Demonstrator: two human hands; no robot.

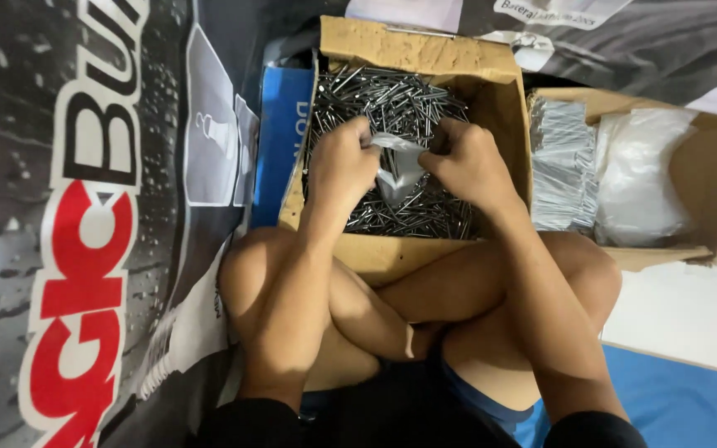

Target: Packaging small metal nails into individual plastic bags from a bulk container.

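Note:
A cardboard box [425, 50] in front of my crossed legs is full of loose grey steel nails [392, 99]. Over the nails, both hands pinch a small clear plastic bag [397, 170] that holds some nails. My left hand [340, 162] grips the bag's top left edge. My right hand [468, 162] grips its top right edge. The bag hangs between them, just above the pile.
A second cardboard box [711, 191] on the right holds stacks of small clear bags [562, 162] and a white plastic bag [645, 174]. A blue box [280, 141] lies left of the nail box. A printed banner [85, 249] covers the floor at left; white tiles [690, 307] at right.

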